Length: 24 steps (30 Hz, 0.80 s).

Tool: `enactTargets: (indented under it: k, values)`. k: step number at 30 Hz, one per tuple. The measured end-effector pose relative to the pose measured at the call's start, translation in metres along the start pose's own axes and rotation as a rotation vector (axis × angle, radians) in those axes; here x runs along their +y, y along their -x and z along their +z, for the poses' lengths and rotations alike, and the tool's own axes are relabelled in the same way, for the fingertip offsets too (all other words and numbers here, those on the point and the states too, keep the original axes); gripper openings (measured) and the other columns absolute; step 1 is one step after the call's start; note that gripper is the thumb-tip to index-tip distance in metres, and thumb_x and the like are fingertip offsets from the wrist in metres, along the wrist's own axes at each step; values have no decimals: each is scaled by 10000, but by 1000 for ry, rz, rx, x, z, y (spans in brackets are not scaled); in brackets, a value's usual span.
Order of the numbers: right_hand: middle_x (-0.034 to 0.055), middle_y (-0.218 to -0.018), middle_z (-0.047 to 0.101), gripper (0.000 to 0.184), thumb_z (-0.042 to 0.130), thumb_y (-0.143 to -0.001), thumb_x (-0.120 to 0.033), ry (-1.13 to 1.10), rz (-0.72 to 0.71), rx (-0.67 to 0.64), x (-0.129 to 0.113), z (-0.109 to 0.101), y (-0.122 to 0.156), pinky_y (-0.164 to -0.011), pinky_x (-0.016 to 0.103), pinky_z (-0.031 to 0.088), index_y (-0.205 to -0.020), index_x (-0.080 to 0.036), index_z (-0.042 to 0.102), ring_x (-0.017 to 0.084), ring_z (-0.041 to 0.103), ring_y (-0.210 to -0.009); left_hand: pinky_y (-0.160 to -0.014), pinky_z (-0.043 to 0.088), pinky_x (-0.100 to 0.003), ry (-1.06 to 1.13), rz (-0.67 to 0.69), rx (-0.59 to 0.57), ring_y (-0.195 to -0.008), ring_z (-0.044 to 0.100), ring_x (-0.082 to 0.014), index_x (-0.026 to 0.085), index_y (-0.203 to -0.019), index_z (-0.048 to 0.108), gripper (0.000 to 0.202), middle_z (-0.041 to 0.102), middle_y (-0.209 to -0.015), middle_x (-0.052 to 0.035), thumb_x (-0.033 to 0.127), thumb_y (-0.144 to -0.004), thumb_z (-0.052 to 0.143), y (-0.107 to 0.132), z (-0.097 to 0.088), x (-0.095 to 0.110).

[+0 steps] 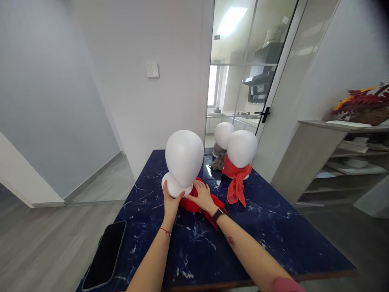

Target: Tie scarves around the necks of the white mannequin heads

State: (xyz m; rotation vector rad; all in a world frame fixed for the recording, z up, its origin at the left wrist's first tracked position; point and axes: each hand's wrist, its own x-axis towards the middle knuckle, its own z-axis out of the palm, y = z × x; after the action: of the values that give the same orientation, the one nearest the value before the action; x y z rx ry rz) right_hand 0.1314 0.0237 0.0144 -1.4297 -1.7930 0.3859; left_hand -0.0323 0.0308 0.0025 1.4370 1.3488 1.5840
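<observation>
A white mannequin head point(184, 156) stands upright on its round base near the middle of the dark blue table. My left hand point(172, 199) grips the left and front of that base, with the thumb across the front. On the other side, my right hand point(203, 198) rests against the base, its thumb at the front and its fingers along the right edge. Beneath and beside my right hand lies a bunched red scarf point(191, 205), partly hidden by the hand and wrist.
Behind to the right, another mannequin head point(242, 148) wears a knotted red scarf point(236, 186). A third head point(224, 135) with a grey scarf point(219, 157) stands behind it. A phone point(105, 255) lies at the table's point(273, 239) left edge. A glass door and shelf stand beyond.
</observation>
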Motion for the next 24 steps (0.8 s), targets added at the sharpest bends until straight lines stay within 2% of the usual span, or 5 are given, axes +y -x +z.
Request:
enactTargets:
  k: [4,8,12,19,24]
  values:
    - [75,-1415,410,652,669,-672,-534,203,-61,-338,39,-40,25,-1080,515,202,-1251,-269,529,288,267,-1354,-1105,285,-408,-53,-9,104,-1355,291,-277,254,-1412,195,929,252,-1495,-98,408,-664,723,-21,-7,-8]
    - [97,-1327,504,398,564,-776,-322,170,-22,-268,59,-58,46,-1053,406,311,-1155,-204,598,236,392,-1284,-1096,302,-418,-90,-4,181,-1338,315,-288,232,-1412,196,936,265,-1476,-120,427,-663,722,-71,-10,-22]
    - [79,-1274,548,448,523,-691,-150,122,7,-264,59,-58,51,-1061,391,319,-1127,-204,611,224,425,-1250,-976,443,-427,-87,-86,148,-1236,442,-296,244,-1412,182,979,320,-1434,-136,376,-630,756,-140,-13,-41]
    - [55,-1327,506,502,517,-673,-137,91,42,-353,56,-64,47,-1095,412,288,-1163,-223,589,235,351,-1310,-825,525,-331,128,-317,-98,-1116,542,-240,317,-1379,272,913,414,-1387,-110,227,-617,767,-215,-23,-76]
    - [48,-1410,409,450,582,-729,-242,113,87,-373,53,-65,52,-1098,450,265,-1178,-265,579,267,306,-1335,-818,526,-332,-258,-226,-95,-969,612,-206,232,-1264,468,660,599,-1132,-94,239,-654,722,-241,-34,-83]
